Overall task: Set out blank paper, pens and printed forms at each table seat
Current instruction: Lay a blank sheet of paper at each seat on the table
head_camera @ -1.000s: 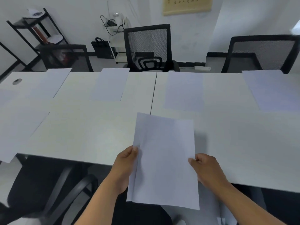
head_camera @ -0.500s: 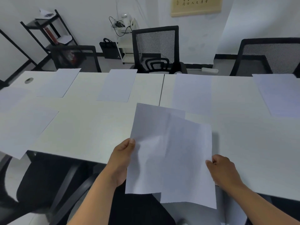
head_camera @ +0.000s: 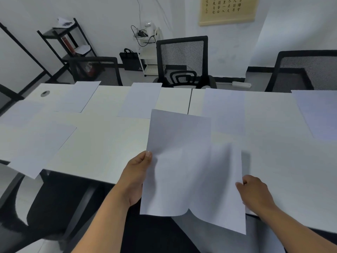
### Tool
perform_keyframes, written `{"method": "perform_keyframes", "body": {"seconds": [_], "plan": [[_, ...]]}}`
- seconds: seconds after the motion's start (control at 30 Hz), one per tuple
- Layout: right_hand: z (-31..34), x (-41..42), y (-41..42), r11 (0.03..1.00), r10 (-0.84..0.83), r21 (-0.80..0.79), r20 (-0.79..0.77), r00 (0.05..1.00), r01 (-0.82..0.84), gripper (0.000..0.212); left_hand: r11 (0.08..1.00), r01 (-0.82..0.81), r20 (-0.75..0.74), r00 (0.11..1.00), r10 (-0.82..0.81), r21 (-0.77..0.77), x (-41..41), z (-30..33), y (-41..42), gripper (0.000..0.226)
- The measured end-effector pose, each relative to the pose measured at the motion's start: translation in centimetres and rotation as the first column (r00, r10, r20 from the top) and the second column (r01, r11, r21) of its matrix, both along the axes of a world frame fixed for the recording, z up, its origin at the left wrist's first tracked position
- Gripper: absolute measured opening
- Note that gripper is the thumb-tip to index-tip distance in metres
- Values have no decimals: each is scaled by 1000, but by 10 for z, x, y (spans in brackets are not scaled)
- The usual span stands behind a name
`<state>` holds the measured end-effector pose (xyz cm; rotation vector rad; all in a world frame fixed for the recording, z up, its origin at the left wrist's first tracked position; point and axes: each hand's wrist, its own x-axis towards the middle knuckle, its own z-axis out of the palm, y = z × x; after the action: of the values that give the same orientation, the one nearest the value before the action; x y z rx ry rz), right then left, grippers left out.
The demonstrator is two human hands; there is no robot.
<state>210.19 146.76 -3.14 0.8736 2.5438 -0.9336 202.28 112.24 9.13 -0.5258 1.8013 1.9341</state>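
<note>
Starting at the left, we are looking across the long white laminate table [head_camera: 102,143], where thin white paper sheets are already lying at the seats: one large sheet overhanging the near-left edge [head_camera: 38,147], one by the far-left corner [head_camera: 76,97], one in front of the middle black mesh office chair [head_camera: 182,57], which we mark at [head_camera: 140,100], and further right another [head_camera: 224,108] and one at the far right [head_camera: 319,114]. No pens are showing anywhere in view, and we cannot tell whether any sheet is printed or blank.

Moving to the centre, we are holding the left hand [head_camera: 135,178] with fingers curled round the left edge of a small stack of white sheets [head_camera: 175,161], thumb on top, the stack raised above the near table edge. To the right, a single loose white sheet [head_camera: 218,194] is fanning off the stack, and our right hand [head_camera: 255,192] is pinching its right edge between thumb and fingers.

We are judging this paper to be very light, limp and slightly slippery sheet against sheet, so it is likely to sag and flutter if held by one corner. Gripping mid-edge, as both hands are doing, is probably keeping it flat; sliding it down onto the table seems safer than dropping it.
</note>
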Motion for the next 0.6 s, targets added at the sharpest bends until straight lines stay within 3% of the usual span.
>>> {"method": "perform_keyframes", "body": {"seconds": [0.33, 0.6], "plan": [[3, -17, -29, 996, 43, -81, 32, 999, -40, 23, 1000, -2, -24, 1000, 3, 30, 0, 6, -4, 36], [-9, -28, -36, 995, 39, -99, 51, 998, -34, 34, 995, -2, -54, 999, 7, 96, -6, 18, -1, 35]]}}
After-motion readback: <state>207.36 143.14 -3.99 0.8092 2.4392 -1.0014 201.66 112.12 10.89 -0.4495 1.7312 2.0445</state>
